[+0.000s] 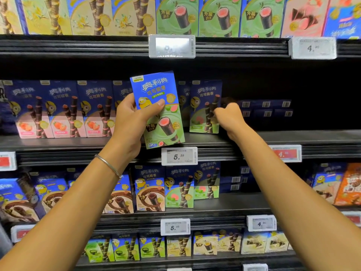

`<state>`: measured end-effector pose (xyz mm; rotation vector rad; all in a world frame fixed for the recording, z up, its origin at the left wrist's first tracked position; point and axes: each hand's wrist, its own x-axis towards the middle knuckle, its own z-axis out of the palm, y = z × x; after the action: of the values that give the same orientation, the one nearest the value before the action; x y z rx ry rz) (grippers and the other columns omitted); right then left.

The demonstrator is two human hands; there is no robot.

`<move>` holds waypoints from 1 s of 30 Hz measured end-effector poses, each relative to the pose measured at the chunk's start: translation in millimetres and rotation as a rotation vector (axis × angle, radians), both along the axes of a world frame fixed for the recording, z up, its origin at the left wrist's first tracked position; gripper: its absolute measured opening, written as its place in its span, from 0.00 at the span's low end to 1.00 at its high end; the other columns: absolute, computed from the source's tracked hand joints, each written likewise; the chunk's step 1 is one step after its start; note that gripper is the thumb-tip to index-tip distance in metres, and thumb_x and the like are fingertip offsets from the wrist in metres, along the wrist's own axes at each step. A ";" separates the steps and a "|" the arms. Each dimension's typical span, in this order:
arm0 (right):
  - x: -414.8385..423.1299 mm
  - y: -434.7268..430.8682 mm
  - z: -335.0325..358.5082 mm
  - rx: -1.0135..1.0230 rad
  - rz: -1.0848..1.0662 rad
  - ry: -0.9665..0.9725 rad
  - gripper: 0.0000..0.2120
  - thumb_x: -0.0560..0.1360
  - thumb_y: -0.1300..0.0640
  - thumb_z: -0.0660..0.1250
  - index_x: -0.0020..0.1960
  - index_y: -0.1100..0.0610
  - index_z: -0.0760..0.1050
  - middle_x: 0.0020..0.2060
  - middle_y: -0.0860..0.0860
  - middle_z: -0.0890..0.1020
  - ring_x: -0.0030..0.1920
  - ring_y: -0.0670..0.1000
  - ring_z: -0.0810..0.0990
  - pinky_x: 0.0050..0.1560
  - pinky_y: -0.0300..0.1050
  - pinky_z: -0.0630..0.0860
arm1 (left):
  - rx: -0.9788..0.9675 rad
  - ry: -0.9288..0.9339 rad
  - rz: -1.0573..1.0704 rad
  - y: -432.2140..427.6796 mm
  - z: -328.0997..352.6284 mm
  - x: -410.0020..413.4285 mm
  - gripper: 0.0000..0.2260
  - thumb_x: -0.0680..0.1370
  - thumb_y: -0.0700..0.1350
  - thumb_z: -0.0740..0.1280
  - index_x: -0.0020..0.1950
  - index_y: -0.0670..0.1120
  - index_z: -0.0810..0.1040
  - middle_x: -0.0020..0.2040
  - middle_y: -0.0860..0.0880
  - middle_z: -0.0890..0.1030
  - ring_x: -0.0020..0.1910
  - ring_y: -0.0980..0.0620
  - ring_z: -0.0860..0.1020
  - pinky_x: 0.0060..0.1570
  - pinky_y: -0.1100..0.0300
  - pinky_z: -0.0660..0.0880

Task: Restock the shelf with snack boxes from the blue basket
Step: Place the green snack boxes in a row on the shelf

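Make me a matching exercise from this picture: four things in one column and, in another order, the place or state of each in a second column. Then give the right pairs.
Column 1
1. left hand
2. right hand
3. bracelet
4. upper 5.39 price tag

Column 2
A. on the front edge of the middle shelf
B. at the right edge of a shelved green box
C. grips a tilted snack box
D. round the left wrist

Pairs: 1-C, 2-B, 3-D, 4-A

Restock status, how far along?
Done: one green box stands on the middle shelf, right hand curled at its edge. In hand: left hand holds a matching box. Left: shelving it; dark gap to the right. Basket out of view.
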<state>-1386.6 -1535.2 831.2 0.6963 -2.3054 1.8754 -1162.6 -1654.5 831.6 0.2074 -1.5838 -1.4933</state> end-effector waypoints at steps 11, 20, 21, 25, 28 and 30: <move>4.6 -14.1 4.1 0.152 0.029 0.062 0.16 0.76 0.57 0.66 0.61 0.62 0.77 0.57 0.59 0.81 0.56 0.59 0.79 0.60 0.54 0.78 | -0.029 -0.028 -0.019 3.1 3.8 -4.0 0.16 0.78 0.38 0.75 0.66 0.40 0.79 0.57 0.45 0.88 0.56 0.44 0.87 0.60 0.43 0.83; 43.7 27.2 16.5 -0.097 0.447 0.159 0.25 0.70 0.34 0.68 0.56 0.52 0.77 0.50 0.50 0.87 0.50 0.47 0.85 0.43 0.41 0.77 | -0.033 -0.036 -0.051 12.5 9.1 -33.6 0.17 0.76 0.39 0.77 0.63 0.39 0.80 0.54 0.45 0.88 0.53 0.45 0.87 0.56 0.46 0.84; 46.0 30.3 18.1 -0.050 0.490 0.184 0.22 0.72 0.37 0.70 0.57 0.52 0.77 0.49 0.49 0.87 0.49 0.46 0.86 0.41 0.40 0.77 | -0.034 -0.044 -0.073 14.9 10.5 -41.1 0.16 0.76 0.39 0.78 0.61 0.39 0.81 0.53 0.45 0.89 0.52 0.46 0.88 0.54 0.47 0.84; 37.4 42.9 21.0 0.007 0.466 0.241 0.17 0.76 0.53 0.73 0.62 0.55 0.75 0.51 0.50 0.86 0.50 0.46 0.86 0.38 0.38 0.78 | -0.018 -0.111 -0.144 25.7 18.9 -71.1 0.24 0.74 0.50 0.80 0.63 0.38 0.78 0.54 0.45 0.88 0.53 0.44 0.87 0.54 0.43 0.84; 12.4 57.8 20.4 -0.091 0.340 0.124 0.18 0.76 0.57 0.73 0.63 0.58 0.75 0.54 0.52 0.85 0.53 0.50 0.85 0.47 0.49 0.82 | -0.086 -0.133 -0.041 23.7 28.4 -89.4 0.15 0.79 0.54 0.74 0.54 0.43 0.78 0.44 0.56 0.87 0.48 0.53 0.86 0.43 0.57 0.84; -5.2 68.4 17.9 -0.166 0.233 0.021 0.20 0.75 0.57 0.72 0.64 0.59 0.73 0.57 0.54 0.83 0.55 0.53 0.84 0.55 0.56 0.82 | -0.331 -0.176 0.158 17.0 31.6 -94.9 0.06 0.81 0.49 0.72 0.52 0.47 0.81 0.41 0.54 0.85 0.44 0.54 0.83 0.42 0.58 0.80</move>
<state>-1391.8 -1466.7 849.1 0.9931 -2.1026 2.1135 -1257.5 -1637.6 863.2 0.2720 -1.8830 -1.0978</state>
